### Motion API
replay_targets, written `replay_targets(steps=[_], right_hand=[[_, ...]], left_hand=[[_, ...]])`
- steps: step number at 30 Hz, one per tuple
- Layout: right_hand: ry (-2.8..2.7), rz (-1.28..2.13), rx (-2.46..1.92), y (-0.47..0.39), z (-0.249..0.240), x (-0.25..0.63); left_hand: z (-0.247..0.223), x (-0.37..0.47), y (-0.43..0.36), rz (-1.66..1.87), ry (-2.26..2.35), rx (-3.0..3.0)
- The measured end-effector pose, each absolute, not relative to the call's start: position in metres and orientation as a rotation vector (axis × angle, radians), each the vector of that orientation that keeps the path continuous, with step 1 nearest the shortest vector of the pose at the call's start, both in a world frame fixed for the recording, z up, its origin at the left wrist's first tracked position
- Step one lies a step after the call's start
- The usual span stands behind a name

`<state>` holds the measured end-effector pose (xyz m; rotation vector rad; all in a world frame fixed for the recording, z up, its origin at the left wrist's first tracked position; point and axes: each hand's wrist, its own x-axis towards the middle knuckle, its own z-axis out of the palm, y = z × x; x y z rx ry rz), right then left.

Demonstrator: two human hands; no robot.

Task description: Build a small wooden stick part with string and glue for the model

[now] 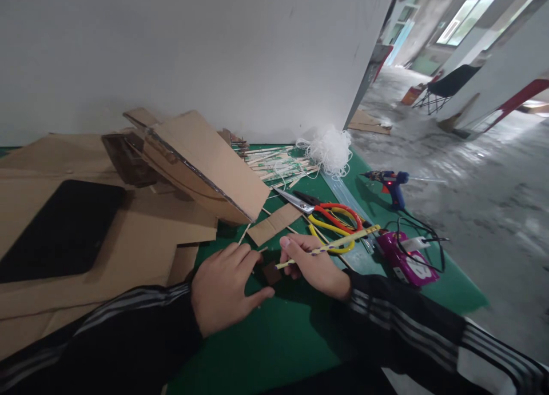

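Observation:
In my right hand (315, 263) a yellow patterned pencil (332, 246) is gripped between thumb and fingers. Its lower end is at a small dark-brown cardboard piece (271, 274) on the green tabletop; whether it touches cannot be made out. My left hand (225, 286) lies just left of that piece, palm down, with thumb and index finger apart. A thin short stick shows by its fingertips. Behind the hands lies a cardboard strip (274, 223), with scissors (328, 215) with red-orange handles and a yellow-handled tool (330, 243) to its right.
A folded cardboard structure (210, 155) leans over cardboard sheets (146, 240) at left, near a black tablet-like slab (64, 229). Farther back are thin sticks (278, 163) and tangled white string (330, 149). A blue glue gun (390, 186) and purple power strip (405, 260) sit at right.

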<state>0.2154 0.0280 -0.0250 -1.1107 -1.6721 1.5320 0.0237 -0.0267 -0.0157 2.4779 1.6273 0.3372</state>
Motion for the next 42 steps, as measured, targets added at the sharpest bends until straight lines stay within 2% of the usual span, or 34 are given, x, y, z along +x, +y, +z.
replay_targets(steps=[9, 42], right_hand=[[-1.933, 1.222, -1.056, 0.026, -0.023, 0.212], [-1.889, 1.366, -1.126, 0.026, -0.03, 0.21]], left_hand=[[-0.013, 0.021, -0.02, 0.275, 1.541, 2.399], [-0.007, 0.023, -0.02, 0.226, 1.534, 2.417]])
